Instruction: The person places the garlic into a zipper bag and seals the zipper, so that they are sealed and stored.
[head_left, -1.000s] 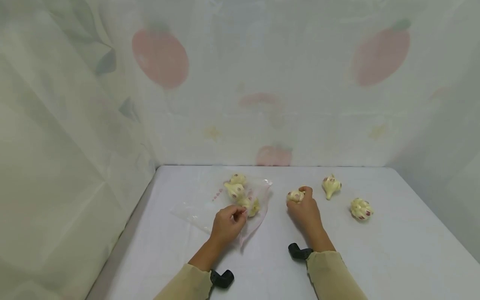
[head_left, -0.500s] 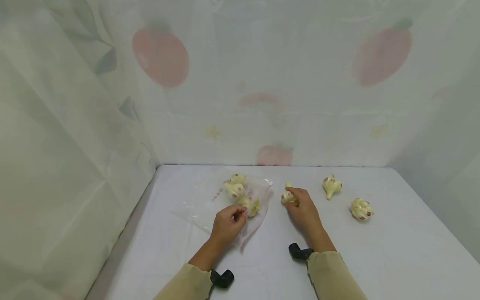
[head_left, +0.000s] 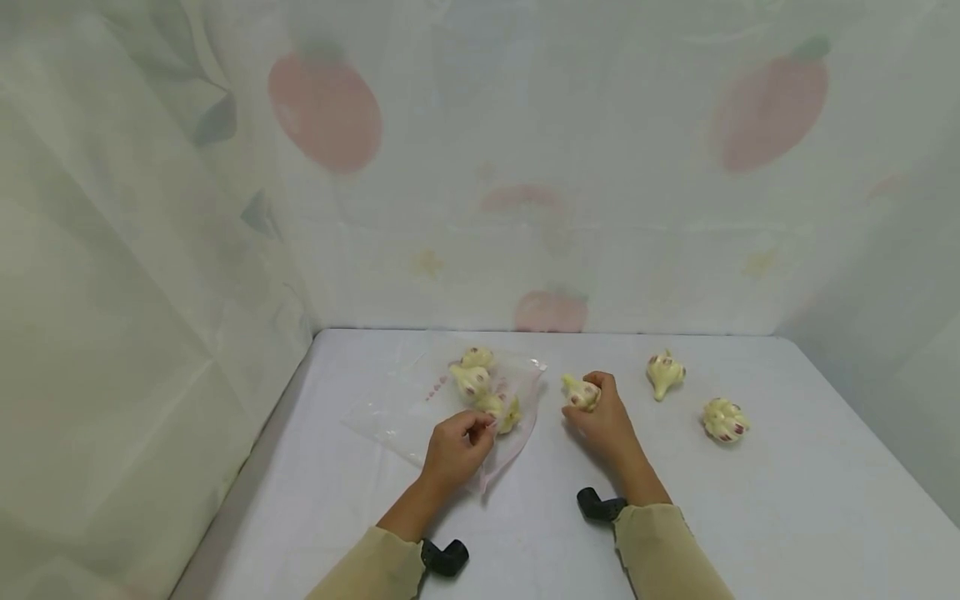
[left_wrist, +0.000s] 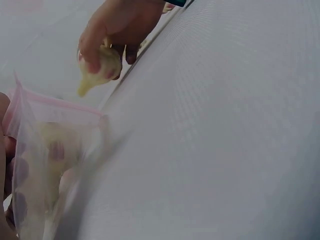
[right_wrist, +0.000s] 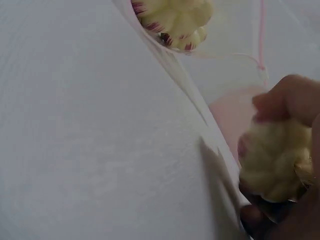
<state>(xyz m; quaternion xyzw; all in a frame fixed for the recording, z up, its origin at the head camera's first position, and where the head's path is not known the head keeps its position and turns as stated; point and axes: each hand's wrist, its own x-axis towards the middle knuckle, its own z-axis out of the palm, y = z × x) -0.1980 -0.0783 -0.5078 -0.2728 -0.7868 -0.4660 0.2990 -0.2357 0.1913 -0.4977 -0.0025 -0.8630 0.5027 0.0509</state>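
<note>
A clear zip bag [head_left: 420, 408] with a pink seal lies on the white table [head_left: 787, 500], holding several pale yellow garlic bulbs [head_left: 471, 379]. My left hand [head_left: 456, 446] pinches the bag's edge at its mouth [left_wrist: 60, 107]. My right hand [head_left: 600, 421] grips another garlic bulb [head_left: 579, 392] just right of the bag's opening, its stem pointing toward the bag; the same garlic bulb [left_wrist: 100, 67] shows in the left wrist view and fills the right wrist view [right_wrist: 272, 160]. Two more garlic bulbs lie loose to the right, one [head_left: 663, 372] farther back, one [head_left: 723, 418] nearer.
A printed fabric backdrop [head_left: 525, 167] closes the table at the back and on the left side. The table's near half holds only my forearms and the black wrist mounts [head_left: 596, 504].
My right hand has lifted the garlic bulb and carried it left toward the bag's mouth, turning its stem toward the bag. The left hand kept its pinch on the bag.
</note>
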